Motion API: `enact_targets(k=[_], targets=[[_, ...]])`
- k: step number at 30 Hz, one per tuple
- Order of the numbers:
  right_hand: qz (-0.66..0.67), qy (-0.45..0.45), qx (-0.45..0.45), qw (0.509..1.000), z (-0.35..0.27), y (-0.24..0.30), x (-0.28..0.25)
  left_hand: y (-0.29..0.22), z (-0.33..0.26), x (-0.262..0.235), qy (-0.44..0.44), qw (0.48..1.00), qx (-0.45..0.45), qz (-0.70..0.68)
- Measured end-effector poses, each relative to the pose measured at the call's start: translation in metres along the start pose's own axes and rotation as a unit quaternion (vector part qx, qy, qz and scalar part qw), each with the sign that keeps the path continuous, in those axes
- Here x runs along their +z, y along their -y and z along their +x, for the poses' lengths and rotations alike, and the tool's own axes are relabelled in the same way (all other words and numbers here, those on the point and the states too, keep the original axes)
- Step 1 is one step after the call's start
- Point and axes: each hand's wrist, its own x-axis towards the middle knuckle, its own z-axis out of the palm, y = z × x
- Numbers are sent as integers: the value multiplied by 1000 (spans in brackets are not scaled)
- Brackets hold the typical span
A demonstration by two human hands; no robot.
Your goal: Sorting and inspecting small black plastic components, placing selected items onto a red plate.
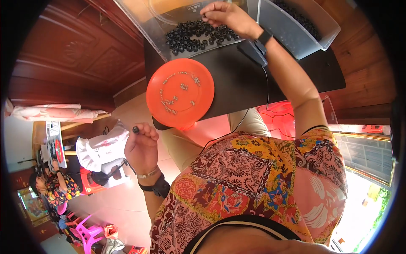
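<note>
My right hand (230, 17) is raised above a clear plastic bin, its thumb and fingers pinched on a small black ring-like part. Beneath it, many similar black parts (186, 40) lie loose in the clear bin (144, 31). My left hand (143, 146) is held to the left of the table, fingers curled around a small black cylindrical part (135, 130) that shows at the fingertips. Between the hands, a round red plate (179, 111) carries small silvery metal pieces (184, 87) in scattered clusters and a curved row.
A second clear bin (292, 42) with dark pieces stands at the right of the black table (232, 84). Near my right forearm is a dark device (253, 53) trailing a cable (267, 84). A white sack (101, 150) stands left; another person (57, 182) works at far left.
</note>
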Motion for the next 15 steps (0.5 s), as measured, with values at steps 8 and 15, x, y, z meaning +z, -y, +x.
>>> enact_targets(k=[8,15], targets=[[201,96,-24,975,-90,13,46,33,18,60,162,984,-70,25],[254,105,-15,961,-133,24,72,50,16,90,197,976,-89,26]])
